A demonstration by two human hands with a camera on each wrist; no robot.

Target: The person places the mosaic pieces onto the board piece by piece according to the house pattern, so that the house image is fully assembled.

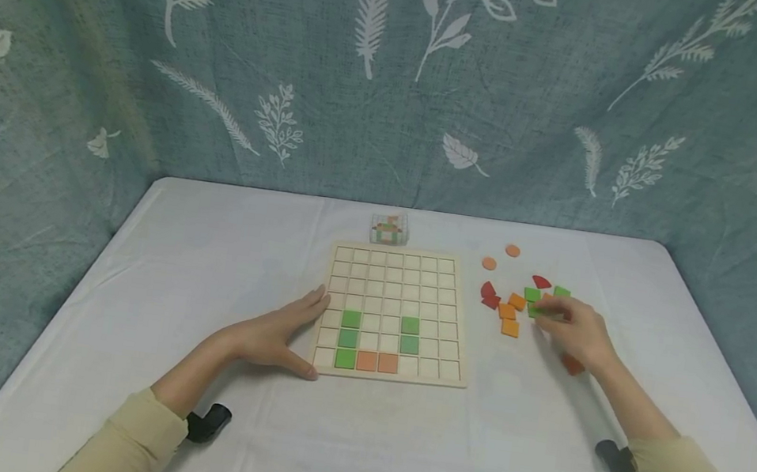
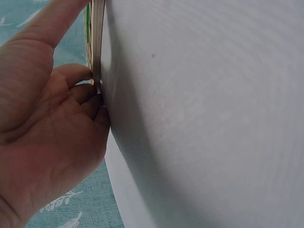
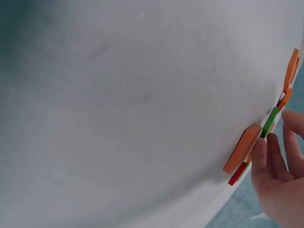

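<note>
A square wooden grid board (image 1: pixel 379 256) lies on the table, with several green tiles (image 1: pixel 348 338) and two salmon tiles (image 1: pixel 378 362) in its lower cells. My left hand (image 1: pixel 272 338) rests along the board's left side, fingers extended, thumb near its lower left corner. In the left wrist view, the fingertips touch the board's edge (image 2: pixel 97 47). Over the loose pieces on the right is my right hand (image 1: pixel 577 330), its fingertips beside a green tile (image 1: pixel 533 311). From the right wrist, the thumb and fingers appear spread around a green tile (image 3: pixel 269 122).
Orange squares (image 1: pixel 510 328), red pieces (image 1: pixel 489 290) and salmon discs (image 1: pixel 512 250) lie scattered right of the board. A reddish-orange piece (image 1: pixel 573 364) sits under the right wrist. A small clear box (image 1: pixel 389 229) with a coloured pattern stands behind the board.
</note>
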